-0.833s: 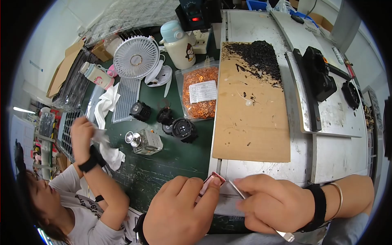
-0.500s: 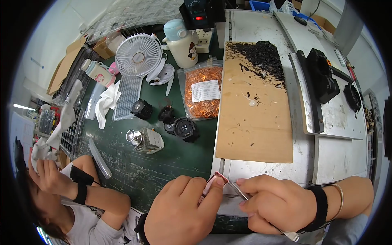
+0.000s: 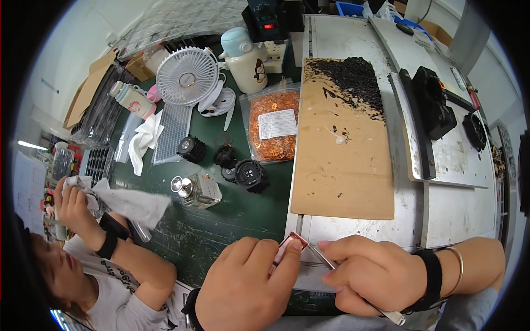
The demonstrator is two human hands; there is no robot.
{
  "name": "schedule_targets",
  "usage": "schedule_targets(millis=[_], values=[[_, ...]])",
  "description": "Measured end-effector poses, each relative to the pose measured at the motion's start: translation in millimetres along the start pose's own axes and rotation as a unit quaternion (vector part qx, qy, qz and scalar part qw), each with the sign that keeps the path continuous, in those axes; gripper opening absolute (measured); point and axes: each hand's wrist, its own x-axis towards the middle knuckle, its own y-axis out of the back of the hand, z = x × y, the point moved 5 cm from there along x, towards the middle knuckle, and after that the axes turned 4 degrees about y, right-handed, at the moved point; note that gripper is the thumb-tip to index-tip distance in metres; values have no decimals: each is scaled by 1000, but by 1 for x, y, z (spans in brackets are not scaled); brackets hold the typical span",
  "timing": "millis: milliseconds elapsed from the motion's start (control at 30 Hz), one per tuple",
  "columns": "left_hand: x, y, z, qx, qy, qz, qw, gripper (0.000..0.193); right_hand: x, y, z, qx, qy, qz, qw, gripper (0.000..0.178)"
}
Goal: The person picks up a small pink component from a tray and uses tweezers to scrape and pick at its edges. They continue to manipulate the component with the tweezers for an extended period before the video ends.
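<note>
At the near edge of the grey metal worktop (image 3: 353, 231), the left hand (image 3: 248, 287) pinches a small, thin pink-rimmed rectangular piece (image 3: 288, 246) between thumb and forefinger; its long axis runs from near-left up to far-right, with its far corner pointing away from the person. The right hand (image 3: 367, 273) is closed on slim silver metal tweezers (image 3: 353, 281), whose long axis slants from the handle end at near right to the tips at far left, meeting the pink piece. The two hands sit close together, fingertips almost touching. Just beyond them lies a brown cardboard sheet (image 3: 345, 154) with a heap of black shavings (image 3: 353, 80) at its far end. At far left, another person's hand (image 3: 74, 201) holds a white cloth (image 3: 130, 201) over the dark green mat (image 3: 221, 220).
</note>
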Motion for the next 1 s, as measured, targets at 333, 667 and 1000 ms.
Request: schedule_targets(millis=[333, 667, 1000], values=[[-2, 9, 1, 21, -32, 5, 999, 28, 4, -1, -5, 16, 1, -31, 999, 29], [-10, 11, -1, 0, -35, 25, 999, 25, 3, -4, -10, -12, -49, -39, 998, 26], [-10, 11, -2, -31, -40, 27, 998, 29, 7, -3, -17, 29, -10, 9, 999, 23]])
